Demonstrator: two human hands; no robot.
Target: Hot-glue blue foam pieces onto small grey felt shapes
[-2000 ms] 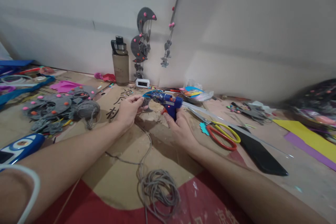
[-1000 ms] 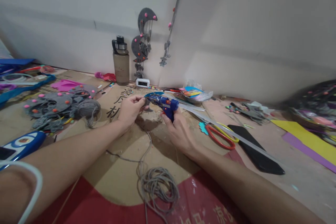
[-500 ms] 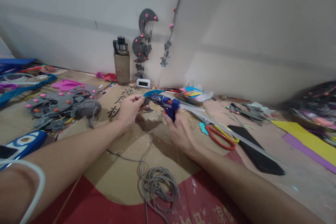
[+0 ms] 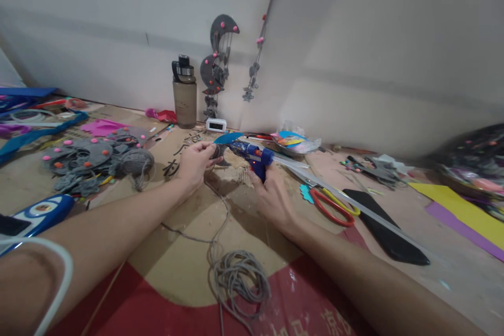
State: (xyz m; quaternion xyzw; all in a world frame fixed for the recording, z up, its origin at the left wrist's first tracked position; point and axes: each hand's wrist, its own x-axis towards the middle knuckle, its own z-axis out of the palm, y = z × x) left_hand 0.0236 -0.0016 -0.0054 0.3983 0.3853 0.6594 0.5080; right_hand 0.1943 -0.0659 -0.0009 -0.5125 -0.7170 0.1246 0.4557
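Note:
My left hand pinches a small dark grey felt piece, mostly hidden by the fingertips. A pointed blue piece shows just above those fingertips; whether it is also held I cannot tell. My right hand is wrapped round the handle of a blue glue gun, its nozzle pointing left towards the left fingertips. A long clear glue stick sticks out of the gun's back. Grey cord lies coiled on the cardboard, one strand running up towards my left hand.
Scissors and a black phone-like slab lie right of my right arm. A bottle and small white clock stand by the wall. Grey felt pieces with pompoms and a yarn ball are at left.
The glue gun has shifted slightly right, its nozzle a little farther from my left fingertips. The view has also moved slightly. Both hands keep their hold.

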